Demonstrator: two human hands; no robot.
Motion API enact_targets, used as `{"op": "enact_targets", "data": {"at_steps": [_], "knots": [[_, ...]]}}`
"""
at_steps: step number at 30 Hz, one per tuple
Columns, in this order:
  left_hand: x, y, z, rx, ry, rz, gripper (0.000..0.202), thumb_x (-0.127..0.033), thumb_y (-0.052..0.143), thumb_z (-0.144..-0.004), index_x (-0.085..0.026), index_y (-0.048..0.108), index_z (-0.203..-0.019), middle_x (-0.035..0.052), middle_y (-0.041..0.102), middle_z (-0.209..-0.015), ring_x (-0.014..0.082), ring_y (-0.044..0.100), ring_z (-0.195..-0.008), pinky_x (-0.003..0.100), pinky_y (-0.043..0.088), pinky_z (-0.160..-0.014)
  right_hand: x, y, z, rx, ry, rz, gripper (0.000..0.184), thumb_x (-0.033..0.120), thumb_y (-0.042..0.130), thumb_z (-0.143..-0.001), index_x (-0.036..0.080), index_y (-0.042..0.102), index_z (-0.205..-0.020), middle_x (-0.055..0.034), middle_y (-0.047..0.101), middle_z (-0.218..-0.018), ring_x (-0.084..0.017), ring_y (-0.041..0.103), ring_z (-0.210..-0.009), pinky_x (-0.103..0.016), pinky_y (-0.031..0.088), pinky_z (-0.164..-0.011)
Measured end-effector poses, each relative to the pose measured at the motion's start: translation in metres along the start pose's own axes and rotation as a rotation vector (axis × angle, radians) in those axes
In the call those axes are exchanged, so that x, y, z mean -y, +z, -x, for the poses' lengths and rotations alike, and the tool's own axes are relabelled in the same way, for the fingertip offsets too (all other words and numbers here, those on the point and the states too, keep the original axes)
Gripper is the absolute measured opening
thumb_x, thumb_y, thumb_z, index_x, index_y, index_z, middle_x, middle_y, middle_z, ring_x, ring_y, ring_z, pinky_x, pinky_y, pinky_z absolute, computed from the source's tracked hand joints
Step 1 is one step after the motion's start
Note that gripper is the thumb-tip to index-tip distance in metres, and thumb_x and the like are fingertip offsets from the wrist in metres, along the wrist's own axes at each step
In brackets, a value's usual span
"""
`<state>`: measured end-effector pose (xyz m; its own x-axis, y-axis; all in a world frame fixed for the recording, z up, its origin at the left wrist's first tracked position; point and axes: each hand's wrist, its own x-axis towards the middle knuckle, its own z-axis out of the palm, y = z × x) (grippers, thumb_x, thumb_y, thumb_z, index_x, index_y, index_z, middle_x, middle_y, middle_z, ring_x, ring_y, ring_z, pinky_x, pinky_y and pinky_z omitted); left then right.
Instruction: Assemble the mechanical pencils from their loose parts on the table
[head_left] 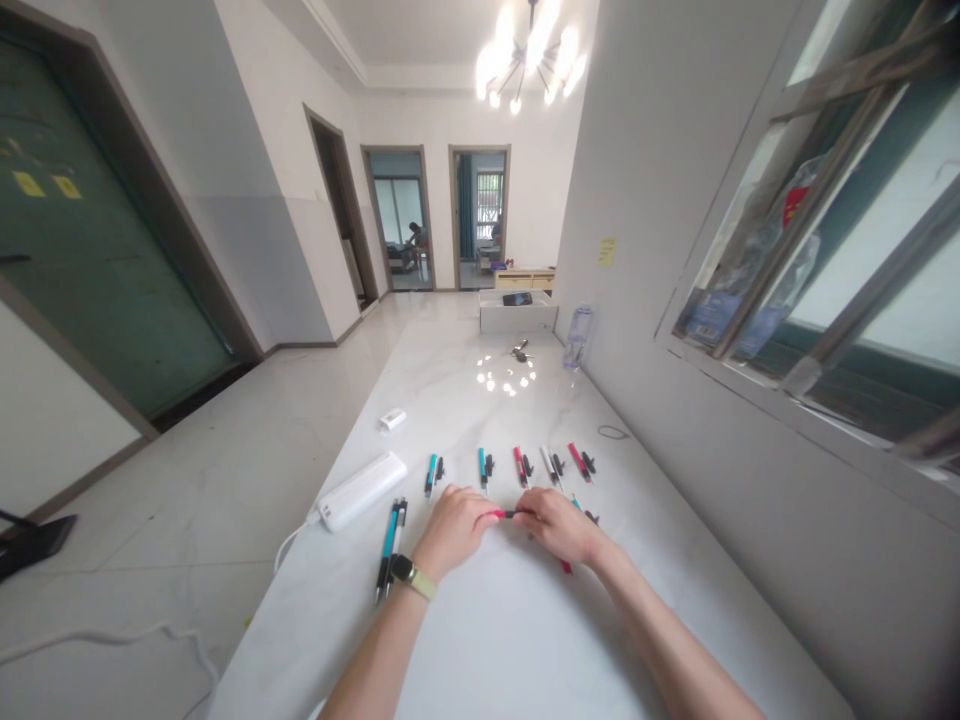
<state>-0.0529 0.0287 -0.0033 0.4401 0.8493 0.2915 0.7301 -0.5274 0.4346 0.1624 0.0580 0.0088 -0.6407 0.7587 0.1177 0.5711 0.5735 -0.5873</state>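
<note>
Glossy white tabletop (510, 650) with faint grey veining runs forward along a grey wall (660, 130) on the right; over its near part, between the two hands, a red-and-black pen piece (505, 514) is held level, just above or on the surface, I cannot tell which; the left hand (459, 522) has fingers and thumb closed on its red end, the right hand (556, 522) is closed likewise around its black end, and the fingers hide whether it is one part or two meeting; partly behind the right hand lie a teal piece (576, 502) and a black piece (592, 518), with a red piece (567, 567) showing beneath its wrist side; beyond the hands stands a spaced row of coloured barrels, teal (432, 474), teal (483, 466), red (519, 465), white (550, 464) and red (577, 461), each with a small black part just beside it; left of the left hand, a teal pen (388, 542) and a white pen (400, 530) lie side by side, near a white power strip (366, 490); farther off come a small white adapter (392, 419), a dark loop (613, 432), keys (521, 351), a clear bottle (577, 338) by the wall, and a white box (516, 319) bearing a phone (517, 299); a lit chandelier (531, 52) hangs above.
</note>
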Motion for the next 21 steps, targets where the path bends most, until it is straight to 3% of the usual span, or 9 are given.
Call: {"op": "enact_targets", "data": {"at_steps": [8,11,15,17,21], "knots": [[-0.005,-0.005,0.000,-0.034,0.056,-0.029,0.020,-0.020,0.054,-0.092,-0.025,0.071,-0.082,0.0018,0.071,-0.076,0.0204,0.059,-0.083,0.034,0.033,-0.078,-0.009,0.000,-0.001,0.104,0.086,-0.247,0.030,0.030,0.049,-0.091,0.016,0.063,-0.069,-0.0002,0.062,-0.065,-0.013,0.050,-0.060,-0.024,0.037,-0.058],[-0.001,-0.002,-0.001,-0.088,0.019,0.008,0.018,-0.022,0.053,-0.092,-0.026,0.071,-0.090,0.0019,0.072,-0.082,0.0211,0.059,-0.086,0.034,0.036,-0.080,-0.008,-0.002,-0.002,0.026,0.111,-0.225,0.028,0.033,0.050,-0.091,0.016,0.066,-0.077,-0.0003,0.064,-0.068,-0.013,0.052,-0.061,-0.024,0.038,-0.060],[0.006,-0.001,-0.003,-0.220,-0.122,0.188,0.022,-0.024,0.047,-0.095,-0.023,0.068,-0.101,0.0040,0.072,-0.095,0.0201,0.062,-0.088,0.031,0.042,-0.081,-0.009,-0.009,-0.001,-0.103,0.124,-0.179,0.028,0.037,0.059,-0.086,0.017,0.068,-0.103,-0.0037,0.069,-0.088,-0.016,0.059,-0.072,-0.025,0.043,-0.067],[0.008,-0.001,-0.004,-0.255,-0.193,0.270,0.023,-0.025,0.043,-0.096,-0.022,0.065,-0.100,0.0040,0.072,-0.091,0.0190,0.063,-0.082,0.029,0.044,-0.076,-0.011,-0.010,0.000,-0.105,0.098,-0.120,0.025,0.034,0.063,-0.083,0.018,0.070,-0.101,-0.0055,0.069,-0.093,-0.018,0.060,-0.080,-0.027,0.044,-0.073],[0.007,-0.001,-0.004,-0.261,-0.237,0.310,0.022,-0.025,0.042,-0.095,-0.023,0.064,-0.096,0.0028,0.070,-0.084,0.0185,0.063,-0.076,0.027,0.044,-0.072,-0.009,0.000,-0.001,-0.009,0.059,0.008,0.012,0.022,0.064,-0.079,0.019,0.074,-0.084,-0.0056,0.069,-0.083,-0.021,0.059,-0.084,-0.027,0.043,-0.077]]}}
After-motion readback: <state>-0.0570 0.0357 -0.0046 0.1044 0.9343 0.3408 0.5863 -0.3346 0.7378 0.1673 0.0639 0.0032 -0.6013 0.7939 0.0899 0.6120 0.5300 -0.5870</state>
